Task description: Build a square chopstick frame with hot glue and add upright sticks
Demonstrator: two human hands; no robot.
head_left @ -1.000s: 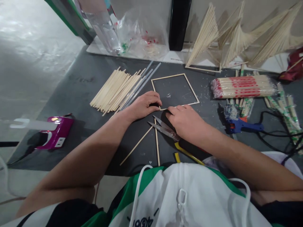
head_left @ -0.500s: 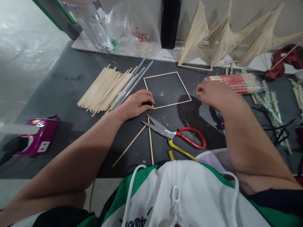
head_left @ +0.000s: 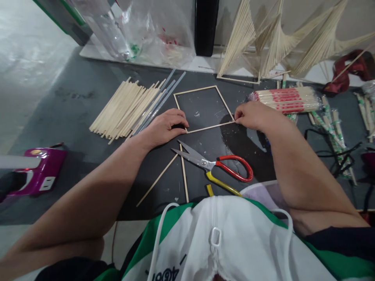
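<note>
A square frame of thin wooden sticks (head_left: 201, 89) lies flat on the dark grey table. My left hand (head_left: 171, 124) pinches its near left corner between thumb and fingers. At the near right corner, the fingertips of my right hand (head_left: 249, 114) are closed on the frame. Scissors (head_left: 203, 162) with one red and one yellow handle lie partly open just on my side of the frame. Two loose sticks (head_left: 184, 175) are by the blades, one partly beneath them.
Left of the frame lies a pile of wooden sticks (head_left: 120, 111) beside clear glue sticks (head_left: 166, 97). A wrapped stick bundle (head_left: 288, 99) is on the right. Fan-shaped stick models (head_left: 275, 50) stand behind, near a plastic bag (head_left: 159, 33). A purple power adapter (head_left: 43, 171) sits far left.
My right hand has come down and left onto the frame's near right corner. My left hand stays at the near left corner. The whole view has shifted slightly.
</note>
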